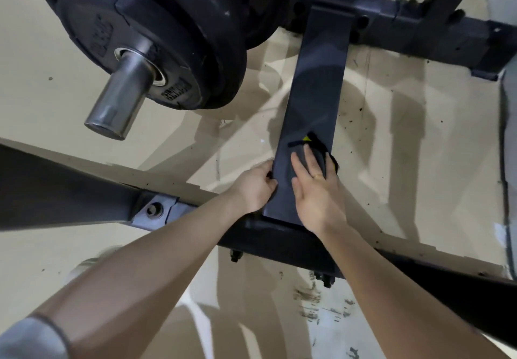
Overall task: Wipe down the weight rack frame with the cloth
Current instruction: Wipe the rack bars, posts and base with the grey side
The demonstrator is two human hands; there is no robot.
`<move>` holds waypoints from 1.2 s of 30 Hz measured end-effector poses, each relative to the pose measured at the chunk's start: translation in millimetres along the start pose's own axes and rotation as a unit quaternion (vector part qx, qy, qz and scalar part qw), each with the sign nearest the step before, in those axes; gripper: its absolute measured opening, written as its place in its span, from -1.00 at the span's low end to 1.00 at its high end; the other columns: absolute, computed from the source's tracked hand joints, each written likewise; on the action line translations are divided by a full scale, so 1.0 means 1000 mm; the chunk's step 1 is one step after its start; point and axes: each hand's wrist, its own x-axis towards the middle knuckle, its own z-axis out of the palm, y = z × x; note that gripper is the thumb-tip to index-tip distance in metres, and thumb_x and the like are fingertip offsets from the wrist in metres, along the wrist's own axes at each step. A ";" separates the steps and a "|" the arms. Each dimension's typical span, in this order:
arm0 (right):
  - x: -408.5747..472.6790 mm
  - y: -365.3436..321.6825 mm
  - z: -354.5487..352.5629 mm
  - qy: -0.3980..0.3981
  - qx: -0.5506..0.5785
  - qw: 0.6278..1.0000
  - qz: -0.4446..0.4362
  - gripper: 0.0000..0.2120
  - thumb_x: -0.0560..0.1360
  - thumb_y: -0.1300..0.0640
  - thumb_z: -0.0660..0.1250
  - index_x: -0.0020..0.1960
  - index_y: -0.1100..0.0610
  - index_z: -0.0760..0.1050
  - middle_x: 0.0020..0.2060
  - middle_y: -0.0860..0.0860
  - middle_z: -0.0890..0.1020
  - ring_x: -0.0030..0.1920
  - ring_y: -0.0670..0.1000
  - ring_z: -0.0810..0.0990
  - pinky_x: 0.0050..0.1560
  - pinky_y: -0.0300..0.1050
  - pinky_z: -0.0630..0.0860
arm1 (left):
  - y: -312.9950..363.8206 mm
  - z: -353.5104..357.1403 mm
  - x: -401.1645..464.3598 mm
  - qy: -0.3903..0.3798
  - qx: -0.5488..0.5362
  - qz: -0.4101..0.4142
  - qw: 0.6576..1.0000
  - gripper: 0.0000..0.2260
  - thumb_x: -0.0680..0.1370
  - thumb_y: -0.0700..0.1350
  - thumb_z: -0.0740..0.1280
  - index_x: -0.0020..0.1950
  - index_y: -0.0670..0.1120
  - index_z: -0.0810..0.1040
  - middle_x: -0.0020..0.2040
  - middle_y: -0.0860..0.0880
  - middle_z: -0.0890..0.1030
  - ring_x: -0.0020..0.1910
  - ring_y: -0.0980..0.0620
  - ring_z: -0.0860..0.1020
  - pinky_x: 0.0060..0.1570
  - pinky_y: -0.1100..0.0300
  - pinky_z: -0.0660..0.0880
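Note:
The dark weight rack frame fills the view, with a flat crossbar (316, 84) running from the near rail to the far rail. A dark cloth with a yellow patch (313, 145) lies on the near part of that crossbar. My right hand (314, 190) presses flat on the cloth with straight fingers, a ring on one finger. My left hand (256, 187) grips the crossbar's left edge, fingers curled round it.
A barbell sleeve (117, 98) loaded with black weight plates (156, 31) hangs at upper left, close to the crossbar. A sloped frame rail (56, 187) runs across the left. The beige floor (405, 140) shows dirt specks and scuffs.

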 end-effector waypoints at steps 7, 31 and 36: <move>0.043 0.002 -0.005 0.024 0.009 0.999 0.027 -0.53 0.65 0.02 -0.05 0.55 -0.03 0.00 0.55 -0.05 -0.07 0.53 0.13 -0.10 0.49 0.04 -0.04 | -0.001 -0.008 0.000 -0.020 -0.141 -0.025 0.990 -0.58 0.56 -0.35 0.24 0.42 -0.16 0.37 0.33 -0.10 0.48 0.32 -0.01 0.43 0.38 0.10 0.31; 0.104 -0.019 -0.018 0.064 -0.026 0.991 -0.114 -0.58 0.59 0.02 -0.04 0.29 0.00 0.50 0.40 -0.07 0.39 0.50 0.14 0.11 0.45 0.11 -0.07 | 0.009 -0.044 0.028 0.003 0.081 -0.005 0.997 -0.58 0.61 -0.04 0.22 0.45 -0.09 0.31 0.28 -0.09 0.50 0.22 0.00 0.48 0.02 0.39 0.31; 0.090 -0.008 -0.021 0.116 -0.050 0.968 -0.218 -0.55 0.48 0.02 -0.02 -0.03 0.05 0.65 0.14 -0.03 0.62 0.29 0.19 0.47 0.28 0.15 0.33 | 0.028 -0.048 0.057 0.079 -0.105 -0.029 0.991 -0.84 0.58 -0.28 0.20 0.08 -0.07 0.48 -0.10 -0.09 0.51 -0.33 0.10 0.43 -0.33 0.34 0.39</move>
